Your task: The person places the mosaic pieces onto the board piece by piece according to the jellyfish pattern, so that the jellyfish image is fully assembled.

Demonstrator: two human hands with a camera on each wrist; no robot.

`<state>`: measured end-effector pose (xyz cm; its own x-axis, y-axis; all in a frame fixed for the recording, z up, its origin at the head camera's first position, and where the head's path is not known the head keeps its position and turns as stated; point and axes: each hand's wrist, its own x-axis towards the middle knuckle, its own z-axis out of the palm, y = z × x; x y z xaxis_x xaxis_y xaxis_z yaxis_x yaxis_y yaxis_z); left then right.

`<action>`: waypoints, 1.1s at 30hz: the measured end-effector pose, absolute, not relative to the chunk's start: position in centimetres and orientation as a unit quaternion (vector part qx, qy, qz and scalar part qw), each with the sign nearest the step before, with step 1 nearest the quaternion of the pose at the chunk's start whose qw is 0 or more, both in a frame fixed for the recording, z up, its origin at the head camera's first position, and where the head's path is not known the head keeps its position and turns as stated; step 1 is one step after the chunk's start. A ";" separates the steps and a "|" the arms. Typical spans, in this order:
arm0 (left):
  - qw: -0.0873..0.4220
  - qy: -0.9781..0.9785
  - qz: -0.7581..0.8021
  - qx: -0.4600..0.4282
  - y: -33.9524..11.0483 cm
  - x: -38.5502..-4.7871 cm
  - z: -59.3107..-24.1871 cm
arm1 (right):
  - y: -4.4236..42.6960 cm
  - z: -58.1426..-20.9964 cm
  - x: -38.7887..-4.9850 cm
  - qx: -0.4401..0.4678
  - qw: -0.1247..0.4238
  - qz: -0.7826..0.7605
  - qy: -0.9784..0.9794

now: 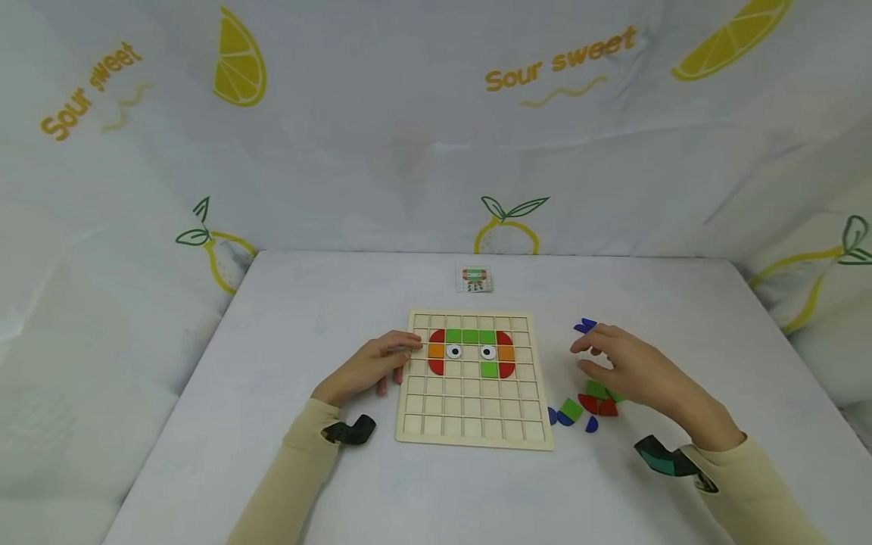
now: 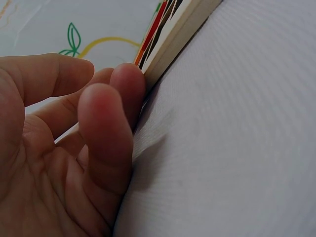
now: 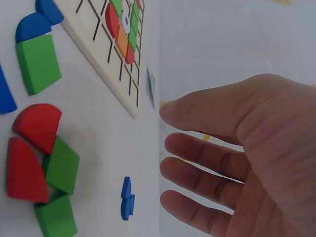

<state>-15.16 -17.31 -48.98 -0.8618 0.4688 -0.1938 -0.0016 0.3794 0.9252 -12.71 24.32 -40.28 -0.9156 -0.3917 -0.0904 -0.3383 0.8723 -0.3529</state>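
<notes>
A wooden grid board (image 1: 443,409) lies on the table, with red, orange and green pieces and two eye pieces forming a face-like shape in its upper cells. My left hand (image 1: 371,365) rests at the board's left edge, its fingers loosely bent, holding nothing. In the left wrist view, fingertips (image 2: 129,81) are against the board's side. To the right of the board, my right hand (image 1: 630,367) hovers with spread, relaxed fingers and nothing in them. Near it lie red quarter pieces (image 3: 37,126), green squares (image 3: 38,64) and blue rounded pieces (image 3: 32,27).
A small pattern card (image 1: 474,278) lies behind the board, showing a coloured figure on a grid. Beyond the right hand's fingertips are small blue pieces (image 1: 584,325). A white cloth with lemon prints (image 1: 409,151) hangs behind the white table (image 1: 327,295).
</notes>
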 end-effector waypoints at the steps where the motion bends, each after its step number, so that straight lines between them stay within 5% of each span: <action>1: 0.219 0.801 0.538 0.146 -17.3 -15.1 -49.0 | 24.6 -40.4 -12.6 -0.186 0.082 -0.162 0.966; 33: 0.224 0.797 0.544 0.134 -17.3 -15.1 -48.8 | 28.6 -44.1 -10.1 -0.162 0.098 -0.126 0.974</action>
<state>-15.06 -17.26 -48.84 -0.8642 0.4565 -0.2114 -0.0305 0.3718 0.9278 -10.05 28.57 -44.06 -0.9282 -0.3406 -0.1496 -0.2914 0.9157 -0.2766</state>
